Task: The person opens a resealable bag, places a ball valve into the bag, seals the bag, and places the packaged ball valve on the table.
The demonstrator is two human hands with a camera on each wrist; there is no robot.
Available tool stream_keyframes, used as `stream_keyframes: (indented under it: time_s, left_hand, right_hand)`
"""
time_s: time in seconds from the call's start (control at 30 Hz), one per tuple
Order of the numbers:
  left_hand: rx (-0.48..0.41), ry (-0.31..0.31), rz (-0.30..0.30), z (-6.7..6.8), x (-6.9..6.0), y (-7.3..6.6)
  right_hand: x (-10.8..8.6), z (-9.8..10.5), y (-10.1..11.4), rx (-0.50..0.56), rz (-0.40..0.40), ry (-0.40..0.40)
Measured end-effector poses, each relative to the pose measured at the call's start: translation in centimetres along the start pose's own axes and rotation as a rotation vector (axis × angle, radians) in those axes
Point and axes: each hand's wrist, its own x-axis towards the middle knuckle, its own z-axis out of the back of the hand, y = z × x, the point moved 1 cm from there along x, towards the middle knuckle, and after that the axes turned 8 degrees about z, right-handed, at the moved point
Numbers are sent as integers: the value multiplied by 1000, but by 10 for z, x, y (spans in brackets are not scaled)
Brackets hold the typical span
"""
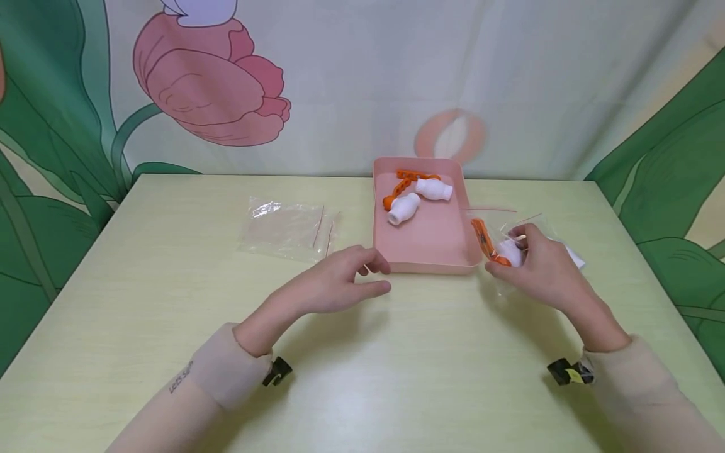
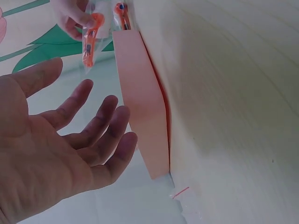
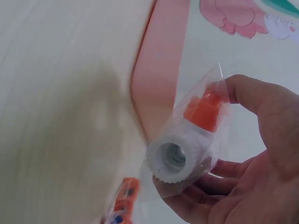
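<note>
My right hand [image 1: 546, 270] grips a clear plastic bag [image 3: 219, 77] just off the right side of the pink tray [image 1: 430, 248]. Inside the bag are a white plastic piece with a round, ridged opening [image 3: 174, 161] and an orange plastic part [image 3: 205, 112]. The thumb presses on the orange end while the other fingers curl round the far side. By the tray's front left corner, my left hand [image 1: 345, 283] hovers with relaxed fingers, holding nothing. Two white bulb-shaped pieces [image 1: 404, 209] lie in the tray beside orange chain-like parts [image 1: 418, 175].
Clear zip bags [image 1: 286, 231] lie flat on the table left of the tray. Another bagged orange part [image 3: 126, 191] is near the right hand. A printed curtain [image 1: 351, 82] hangs behind the table's back edge.
</note>
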Motion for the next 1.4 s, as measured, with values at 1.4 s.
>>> stream_keyframes:
  time_s: [1.4]
  left_hand:
    - [666, -258, 362, 41, 14, 68]
  right_hand:
    - [24, 1, -47, -129, -100, 98]
